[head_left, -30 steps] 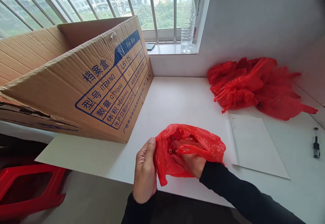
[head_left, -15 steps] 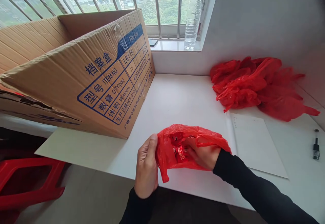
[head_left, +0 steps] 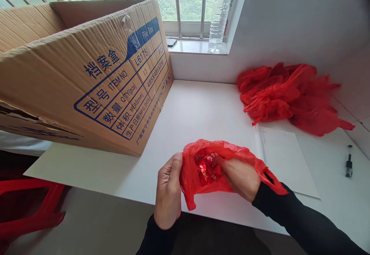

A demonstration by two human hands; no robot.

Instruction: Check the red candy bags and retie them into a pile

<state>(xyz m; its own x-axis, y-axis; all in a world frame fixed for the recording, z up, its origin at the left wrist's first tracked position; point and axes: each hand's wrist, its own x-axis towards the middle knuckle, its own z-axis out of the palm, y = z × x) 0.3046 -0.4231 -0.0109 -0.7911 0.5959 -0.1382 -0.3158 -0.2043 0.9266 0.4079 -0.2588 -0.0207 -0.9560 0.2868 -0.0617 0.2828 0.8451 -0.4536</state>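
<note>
A thin red plastic bag (head_left: pixel 208 144) is held above the table's front edge with its mouth spread. Its left rim is pinched by my left hand (head_left: pixel 168 189), thumb on top. Inside lie several shiny red wrapped candies (head_left: pixel 204 173) with printed characters. Reaching in from the right, my right hand (head_left: pixel 241 176) has its fingers closed at a red wrapped candy (head_left: pixel 213 158). Part of those fingers is hidden by the bag. One bag handle loops over my right wrist.
At left stands a big open cardboard box (head_left: pixel 112 89). Crumpled red plastic bags (head_left: pixel 286 93) lie by the wall, near a white paper pad (head_left: pixel 289 162) and a small black bottle (head_left: pixel 348 166). On the windowsill is a clear water bottle (head_left: pixel 219 19); a red stool (head_left: pixel 31 224) sits low left.
My right hand has drawn back slightly to the right, and a candy shows at its fingertips. The bag's handle now lies over my wrist. My view has shifted a little.
</note>
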